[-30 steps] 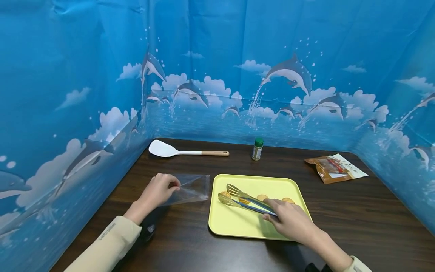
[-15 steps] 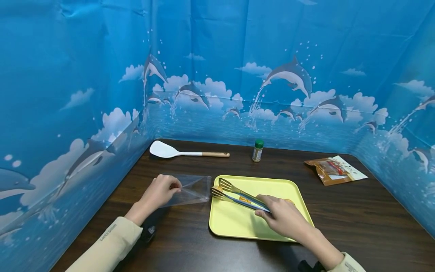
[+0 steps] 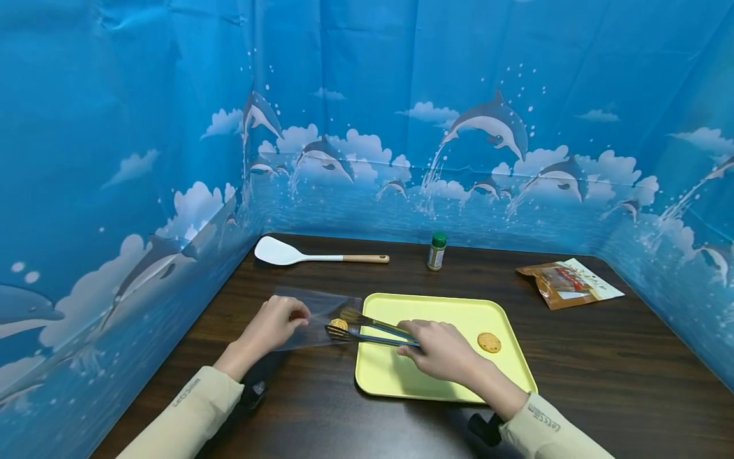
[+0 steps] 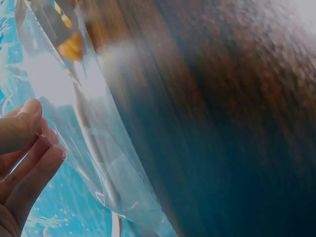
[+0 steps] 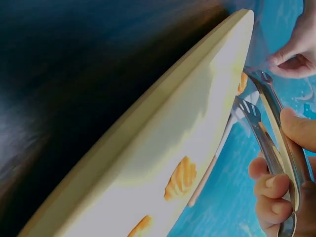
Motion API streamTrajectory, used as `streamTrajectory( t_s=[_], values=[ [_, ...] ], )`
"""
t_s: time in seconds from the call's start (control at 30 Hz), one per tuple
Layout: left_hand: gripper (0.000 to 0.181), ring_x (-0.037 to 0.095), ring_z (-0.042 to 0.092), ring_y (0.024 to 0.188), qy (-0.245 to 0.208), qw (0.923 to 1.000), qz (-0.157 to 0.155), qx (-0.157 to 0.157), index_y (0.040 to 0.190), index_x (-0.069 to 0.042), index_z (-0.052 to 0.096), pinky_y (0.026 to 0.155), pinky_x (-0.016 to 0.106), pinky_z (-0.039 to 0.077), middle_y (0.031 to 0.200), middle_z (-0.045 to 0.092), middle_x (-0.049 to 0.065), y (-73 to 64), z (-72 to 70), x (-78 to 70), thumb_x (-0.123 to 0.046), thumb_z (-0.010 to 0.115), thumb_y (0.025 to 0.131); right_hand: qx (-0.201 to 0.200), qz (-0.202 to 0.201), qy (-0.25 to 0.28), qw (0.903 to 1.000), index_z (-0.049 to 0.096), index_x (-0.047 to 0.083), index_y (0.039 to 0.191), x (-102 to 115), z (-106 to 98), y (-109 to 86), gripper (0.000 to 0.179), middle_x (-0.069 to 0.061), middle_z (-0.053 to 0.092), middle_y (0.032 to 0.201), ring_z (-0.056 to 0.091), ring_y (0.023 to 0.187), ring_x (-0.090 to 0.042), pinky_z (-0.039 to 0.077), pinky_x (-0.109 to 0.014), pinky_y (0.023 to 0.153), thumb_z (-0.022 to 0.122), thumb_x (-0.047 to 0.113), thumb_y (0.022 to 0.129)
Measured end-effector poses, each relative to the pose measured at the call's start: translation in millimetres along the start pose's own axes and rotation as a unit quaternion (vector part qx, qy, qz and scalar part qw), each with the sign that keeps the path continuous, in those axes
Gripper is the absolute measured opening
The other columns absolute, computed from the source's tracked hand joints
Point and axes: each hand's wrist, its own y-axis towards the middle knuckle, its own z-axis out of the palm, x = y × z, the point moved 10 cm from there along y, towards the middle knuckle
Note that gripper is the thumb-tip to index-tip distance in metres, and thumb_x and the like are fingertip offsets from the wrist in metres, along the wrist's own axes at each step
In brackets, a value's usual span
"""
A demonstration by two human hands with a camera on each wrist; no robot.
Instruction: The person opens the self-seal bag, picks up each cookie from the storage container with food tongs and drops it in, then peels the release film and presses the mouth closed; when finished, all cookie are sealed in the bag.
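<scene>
My left hand (image 3: 280, 322) pinches the upper layer of a clear plastic bag (image 3: 312, 341) lying on the dark wood table. My right hand (image 3: 441, 349) grips metal food tongs (image 3: 381, 338), fingers curled round both arms. The tongs reach left past the tray edge, and a round golden cookie (image 3: 338, 324) sits at their slotted tips, within the bag's outline at its right end. Through the film, the left wrist view shows this cookie (image 4: 71, 47). On the yellow tray (image 3: 413, 386) lies another cookie (image 3: 489, 342); the right wrist view shows a swirled cookie (image 5: 180, 180) on it too.
Behind the bag lies a white spatula (image 3: 281, 251) with a wooden handle. A small green-capped seasoning jar (image 3: 436, 253) stands behind the tray. At the back right rests a brown and white snack packet (image 3: 568, 284). A blue dolphin-print curtain (image 3: 367, 115) borders the table.
My right hand has carried the tongs left from over the tray to the bag, with a cookie at their tips. The bag's right end has lifted slightly; my left hand has barely moved.
</scene>
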Motion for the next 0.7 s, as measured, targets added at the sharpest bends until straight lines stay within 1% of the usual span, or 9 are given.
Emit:
streamTrajectory(
  t_s=[0.2, 0.4, 0.63, 0.7],
  values=[
    [0.009, 0.016, 0.068, 0.077, -0.014, 0.9998, 0.000, 0.011, 0.091, -0.005, 0.077, 0.070, 0.034, 0.056, 0.087, 0.073, 0.006, 2.1, 5.6, -2.4, -0.001, 0.074, 0.083, 0.006, -0.019, -0.004, 0.9998, 0.065, 0.007, 0.122, 10.0, 7.4, 14.6, 0.037, -0.006, 0.071, 0.111, 0.069, 0.080, -0.017, 0.053, -0.034, 0.062, 0.067, 0.030, 0.093],
    [0.010, 0.013, 0.068, 0.076, -0.022, 0.9997, -0.001, 0.013, 0.091, -0.007, 0.077, 0.069, 0.032, 0.057, 0.086, 0.073, 0.004, 3.4, 8.3, -4.6, -0.001, 0.074, 0.083, 0.005, -0.029, -0.002, 0.9996, 0.065, 0.007, 0.121, 17.0, 11.5, 25.8, 0.037, -0.005, 0.071, 0.110, 0.069, 0.082, -0.017, 0.054, -0.036, 0.066, 0.066, 0.033, 0.094],
    [0.008, 0.012, 0.067, 0.074, -0.020, 0.9997, 0.014, 0.009, 0.089, -0.006, 0.077, 0.067, 0.031, 0.056, 0.084, 0.073, 0.004, 5.8, 8.4, -9.4, -0.002, 0.075, 0.083, 0.007, -0.027, -0.004, 0.9996, 0.065, 0.009, 0.120, 17.4, 17.2, 33.4, 0.036, -0.003, 0.071, 0.106, 0.067, 0.079, -0.016, 0.052, -0.035, 0.063, 0.065, 0.034, 0.094],
    [0.007, 0.012, 0.067, 0.073, -0.017, 0.9997, 0.012, 0.010, 0.089, -0.006, 0.077, 0.067, 0.031, 0.056, 0.083, 0.073, 0.005, 6.6, 8.0, -9.9, -0.003, 0.075, 0.083, 0.006, -0.023, 0.001, 0.9997, 0.065, 0.009, 0.120, 15.3, 18.1, 33.5, 0.037, -0.003, 0.071, 0.105, 0.067, 0.079, -0.016, 0.052, -0.035, 0.063, 0.065, 0.035, 0.094]
  ],
)
